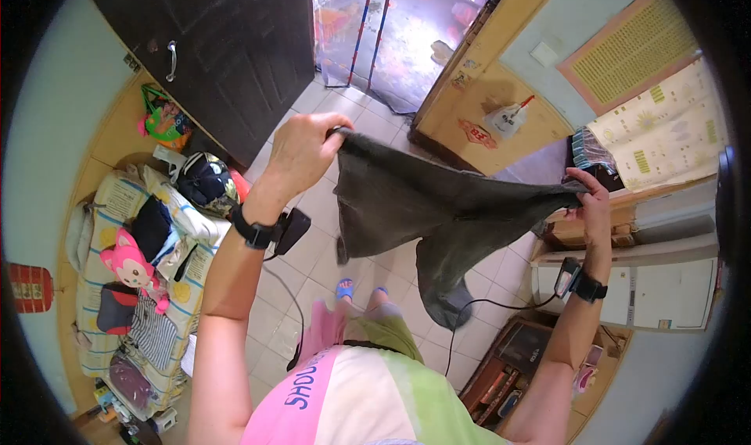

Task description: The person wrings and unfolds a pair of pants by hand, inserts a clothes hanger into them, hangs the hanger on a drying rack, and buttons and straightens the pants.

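A dark grey cloth garment [438,202] hangs spread in the air between my two hands, its top edge sloping down to the right. My left hand [307,149] pinches its upper left corner, fingers closed. At the other end, my right hand [590,199] grips the upper right corner near the patterned cloth cover. The lower part of the garment droops in folds above the tiled floor, with one rounded end hanging lowest. Each wrist wears a black strap with a small device and a cable.
Left, a couch [98,292] holds clothes, a pink plush toy [129,263] and a bag. A dark door [211,46] stands open ahead, beside a bright doorway. On the right are a white appliance [665,292] and a low shelf [501,375]. Tiled floor [289,288] lies below.
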Demonstrator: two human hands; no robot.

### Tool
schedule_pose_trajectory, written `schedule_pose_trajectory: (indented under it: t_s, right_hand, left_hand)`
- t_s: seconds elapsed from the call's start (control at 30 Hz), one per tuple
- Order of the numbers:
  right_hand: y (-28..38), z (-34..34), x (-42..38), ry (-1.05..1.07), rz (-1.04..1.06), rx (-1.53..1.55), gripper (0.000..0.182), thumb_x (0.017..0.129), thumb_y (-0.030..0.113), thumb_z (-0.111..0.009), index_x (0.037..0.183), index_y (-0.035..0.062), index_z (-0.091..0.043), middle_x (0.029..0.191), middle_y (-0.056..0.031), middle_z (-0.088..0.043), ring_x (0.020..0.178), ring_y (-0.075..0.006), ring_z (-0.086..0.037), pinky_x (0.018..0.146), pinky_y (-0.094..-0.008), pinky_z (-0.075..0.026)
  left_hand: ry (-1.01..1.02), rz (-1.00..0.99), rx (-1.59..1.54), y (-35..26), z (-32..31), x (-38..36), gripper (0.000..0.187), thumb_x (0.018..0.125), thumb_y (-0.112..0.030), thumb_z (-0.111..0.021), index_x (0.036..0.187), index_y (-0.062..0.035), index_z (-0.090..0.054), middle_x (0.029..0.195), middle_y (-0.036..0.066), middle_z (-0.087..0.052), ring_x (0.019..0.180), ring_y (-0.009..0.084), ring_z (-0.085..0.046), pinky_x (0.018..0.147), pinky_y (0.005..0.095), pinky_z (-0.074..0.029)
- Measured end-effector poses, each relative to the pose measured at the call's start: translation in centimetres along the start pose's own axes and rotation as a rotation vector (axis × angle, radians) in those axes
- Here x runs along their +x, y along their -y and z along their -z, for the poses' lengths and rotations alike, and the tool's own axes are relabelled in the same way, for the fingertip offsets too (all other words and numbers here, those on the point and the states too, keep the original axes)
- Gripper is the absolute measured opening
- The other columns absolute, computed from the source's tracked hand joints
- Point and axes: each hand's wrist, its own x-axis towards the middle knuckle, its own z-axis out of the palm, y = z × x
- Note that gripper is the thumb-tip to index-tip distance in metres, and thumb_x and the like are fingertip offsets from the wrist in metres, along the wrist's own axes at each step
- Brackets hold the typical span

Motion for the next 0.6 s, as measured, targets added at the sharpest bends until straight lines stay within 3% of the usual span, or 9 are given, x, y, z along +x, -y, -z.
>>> schedule_pose_trajectory:
  t_s: [0.03,0.2,0.3,0.37,0.4,0.5,0.57,0.6]
  right_hand:
    - [0.2,-0.7,0.0,0.0,0.004,0.009,0.052,0.081,-0.009,-0.039,0.123,0.0041,-0.066,0.096,-0.0046,-0.067,0.058,-0.0082,-0.06,0.046,-0.0209,-0.052]
    - [-0.2,-4.6,1.8,-0.041,0.019,0.004,0.058,0.074,-0.006,-0.037,0.126,0.0008,-0.063,0.129,-0.0134,-0.059,0.08,-0.0148,-0.064,0.054,-0.0253,-0.057]
    - [-0.3,-6.9,4.0,-0.045,0.051,0.039,0.059,0.075,-0.006,-0.038,0.128,0.0013,-0.061,0.128,-0.0123,-0.059,0.08,-0.0155,-0.065,0.055,-0.0265,-0.057]
    - [-0.7,-8.5,6.4,-0.028,0.105,0.097,0.051,0.081,-0.004,-0.044,0.129,0.003,-0.06,0.114,-0.0103,-0.065,0.08,-0.0161,-0.067,0.054,-0.027,-0.057]
    - [-1.0,-9.6,7.9,-0.022,0.119,0.15,0.049,0.084,-0.004,-0.045,0.13,0.0027,-0.06,0.111,-0.0097,-0.066,0.079,-0.0159,-0.066,0.055,-0.0271,-0.056]
    - [-0.6,-12.5,12.1,0.043,0.171,0.342,0.036,0.093,-0.003,-0.05,0.127,-0.0004,-0.06,0.1,-0.0081,-0.067,0.077,-0.0139,-0.064,0.061,-0.0252,-0.052]
    - [-0.7,-13.9,15.5,-0.005,0.226,0.275,0.034,0.094,-0.004,-0.051,0.125,-0.0005,-0.062,0.101,-0.0072,-0.068,0.078,-0.0124,-0.063,0.062,-0.0239,-0.051]
    - [-1.4,-14.1,17.4,0.087,0.217,0.397,0.035,0.091,-0.008,-0.051,0.123,-0.001,-0.064,0.105,-0.0063,-0.068,0.085,-0.0115,-0.063,0.067,-0.0232,-0.051]
  left_hand:
    - [-0.01,0.033,0.007,0.2,0.0,0.0,0.018,0.089,-0.01,-0.06,0.102,-0.0062,-0.071,0.073,0.018,-0.066,0.063,0.0272,-0.067,0.059,0.0364,-0.048]
    - [-0.116,0.201,-0.083,2.9,-1.0,1.3,0.017,0.094,-0.009,-0.059,0.107,-0.0025,-0.069,0.07,0.014,-0.066,0.059,0.0175,-0.066,0.058,0.0292,-0.05]
    - [-0.203,0.301,-0.264,4.5,-1.2,3.7,0.019,0.099,-0.01,-0.058,0.111,-0.0005,-0.068,0.082,0.007,-0.07,0.072,0.0097,-0.066,0.064,0.0252,-0.053]
    - [-0.308,0.339,-0.423,6.0,-2.0,5.7,0.02,0.1,-0.011,-0.058,0.114,-0.0009,-0.068,0.091,0.005,-0.07,0.08,0.0084,-0.066,0.066,0.0253,-0.054]
    - [-0.357,0.321,-0.605,7.6,-2.8,6.6,0.023,0.101,-0.011,-0.057,0.118,-0.0005,-0.068,0.104,0.003,-0.069,0.086,0.0085,-0.064,0.069,0.024,-0.053]
    - [-0.431,0.314,-0.759,8.4,-2.7,10.3,0.029,0.1,-0.013,-0.059,0.126,-0.0016,-0.065,0.107,0.005,-0.069,0.092,0.0088,-0.064,0.078,0.0228,-0.054]
    - [-0.457,0.338,-0.863,9.3,-2.2,12.9,0.032,0.098,-0.017,-0.062,0.127,-0.0034,-0.066,0.112,0.005,-0.069,0.098,0.0126,-0.066,0.084,0.0279,-0.057]
    - [-0.469,0.273,-1.003,10.1,-2.1,14.4,0.034,0.097,-0.016,-0.063,0.128,-0.0017,-0.064,0.117,0.007,-0.069,0.102,0.0143,-0.066,0.09,0.0293,-0.056]
